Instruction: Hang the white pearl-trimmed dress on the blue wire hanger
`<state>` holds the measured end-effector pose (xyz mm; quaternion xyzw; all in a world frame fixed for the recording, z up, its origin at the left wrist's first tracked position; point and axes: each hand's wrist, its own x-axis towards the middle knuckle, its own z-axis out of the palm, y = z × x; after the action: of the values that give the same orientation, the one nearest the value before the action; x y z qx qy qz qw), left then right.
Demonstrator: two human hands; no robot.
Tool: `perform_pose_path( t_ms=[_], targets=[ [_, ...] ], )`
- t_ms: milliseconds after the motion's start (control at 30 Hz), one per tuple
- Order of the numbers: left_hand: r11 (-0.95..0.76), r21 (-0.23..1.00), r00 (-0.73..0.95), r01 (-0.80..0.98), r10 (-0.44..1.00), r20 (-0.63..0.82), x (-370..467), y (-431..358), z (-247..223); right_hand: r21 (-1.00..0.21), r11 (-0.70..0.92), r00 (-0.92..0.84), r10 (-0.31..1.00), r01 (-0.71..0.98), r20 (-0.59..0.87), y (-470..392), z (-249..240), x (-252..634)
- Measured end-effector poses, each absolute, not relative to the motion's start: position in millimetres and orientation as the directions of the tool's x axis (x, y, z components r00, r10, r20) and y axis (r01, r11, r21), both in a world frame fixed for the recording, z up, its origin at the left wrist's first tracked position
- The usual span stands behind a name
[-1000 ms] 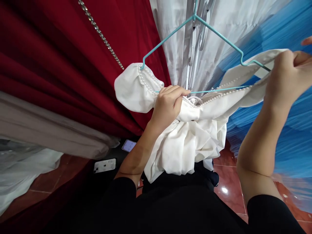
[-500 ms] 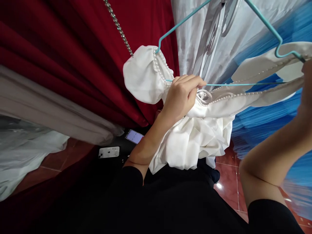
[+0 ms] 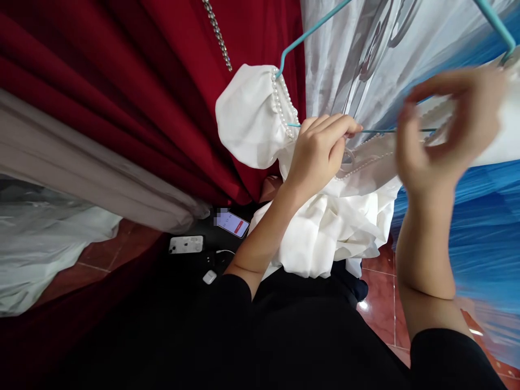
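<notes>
A white dress with pearl-beaded edges hangs on a thin light-blue hanger. My left hand is closed round the hanger's lower bar and the dress edge beside the puffed white sleeve. Blurred by motion, my right hand is raised in front of the dress's right part; its thumb and fingers are apart in a curved shape, with nothing seen between them. The hanger's right shoulder meets the white fabric just above that hand.
Red curtains hang behind at the left, with a bead strand in front. Two phones and a small white case lie on a black surface. Blue tulle hangs at the right.
My right hand has come off the hanger's right end and moved left, its fingers now apart. My left hand keeps its grip. The view has shifted slightly, and the small white case now shows.
</notes>
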<state>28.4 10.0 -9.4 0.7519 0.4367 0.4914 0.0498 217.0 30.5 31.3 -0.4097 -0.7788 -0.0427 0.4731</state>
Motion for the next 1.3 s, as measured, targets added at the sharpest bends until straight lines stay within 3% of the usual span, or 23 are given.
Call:
perform_pose_path(
  t_ms=[100,233,333,367,433,567,667,800,933,1167,1300],
  targets=[
    [-0.633,0.470,0.153,0.615,0.680,0.717,29.0,12.7,-12.9,-0.212,0.718,-0.370,0.560,0.663,0.741,23.5,7.2,205.0],
    [-0.678,0.447,0.144,0.584,0.629,0.764,22.2,-7.7,-41.9,-0.270,0.615,-0.257,0.631,0.741,0.732,26.3,-12.5,198.5],
    [-0.552,0.590,-0.155,0.589,0.639,0.753,-9.9,-40.2,-95.8,-0.284,0.616,-0.224,0.615,0.735,0.756,26.8,-15.6,195.4],
    [-0.404,0.681,-0.276,0.611,0.698,0.661,-27.3,-52.0,-117.9,-0.283,0.623,-0.224,0.608,0.730,0.762,26.3,-16.0,194.4],
    [0.151,0.774,-0.553,0.615,0.783,0.287,-68.2,-73.9,-161.7,-0.279,0.633,-0.230,0.601,0.723,0.765,25.2,-17.0,192.5],
    [0.652,0.637,-0.829,0.411,0.557,-0.035,-142.3,-99.6,-227.6,-0.288,0.607,-0.218,0.622,0.740,0.752,26.1,-19.1,189.1],
    [0.868,0.458,-0.930,0.195,0.312,-0.196,-167.8,-98.1,-258.2,-0.291,0.610,-0.201,0.608,0.737,0.768,28.7,-19.7,186.6],
    [0.950,0.310,-0.958,0.046,0.130,-0.257,-173.2,-84.5,-285.8,-0.287,0.602,-0.211,0.622,0.745,0.754,27.3,-20.2,185.7],
    [0.962,0.271,-0.974,-0.021,0.041,-0.223,-174.7,-81.9,-301.4,-0.321,0.581,-0.206,0.663,0.748,0.720,24.7,-22.5,188.6],
    [0.937,0.329,-0.978,-0.119,-0.053,-0.201,-179.4,-85.4,-302.7,-0.306,0.700,-0.240,0.566,0.645,0.789,28.4,-23.2,190.5],
    [0.891,0.430,-0.974,-0.149,-0.058,-0.218,-172.4,-83.0,-288.7,-0.285,0.703,-0.240,0.547,0.652,0.802,26.4,-22.1,189.8]
  ],
)
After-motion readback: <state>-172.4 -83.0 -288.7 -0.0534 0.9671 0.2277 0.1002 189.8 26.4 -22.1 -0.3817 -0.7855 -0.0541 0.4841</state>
